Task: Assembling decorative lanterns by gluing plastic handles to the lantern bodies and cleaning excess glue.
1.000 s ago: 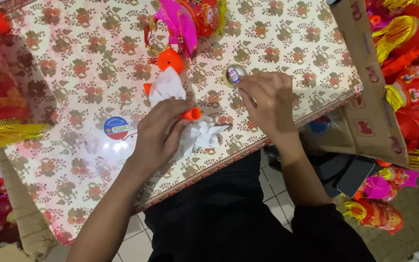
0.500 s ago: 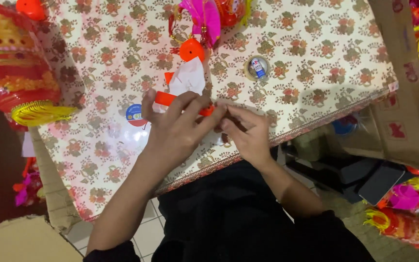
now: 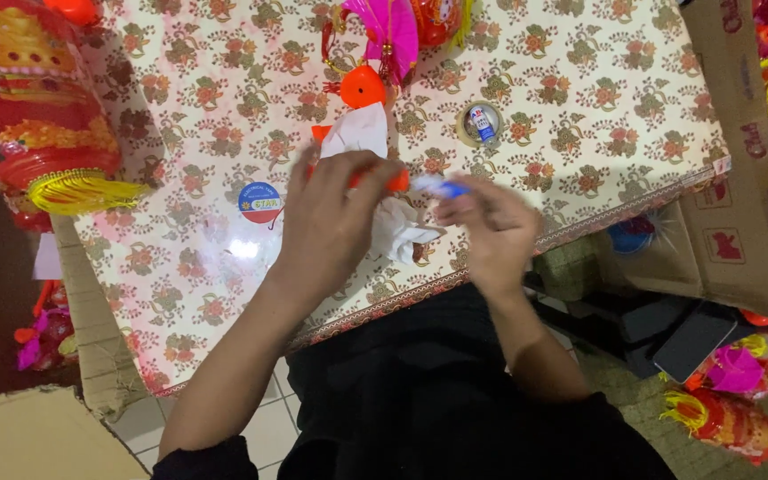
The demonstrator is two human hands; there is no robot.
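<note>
One floral tablecloth [image 3: 180, 107]; tiled floor [image 3: 251, 427]; cardboard box [image 3: 740, 178].

Floral tablecloth [image 3: 580, 71] on table. Red lantern with yellow tassel [image 3: 33, 116] at left edge, round sticker [image 3: 260, 202] mid-table, tape roll [image 3: 478, 124] upper right, cardboard box [image 3: 740, 222] right.

Table [image 3: 580, 80] covered with a glossy cream floral cloth, overhead light reflected as a glare patch left of centre. Floor beneath is pale square tile [image 3: 260, 427]. Brown cardboard box [image 3: 740, 178] stands at the right edge; dark floor area at far left.
</note>
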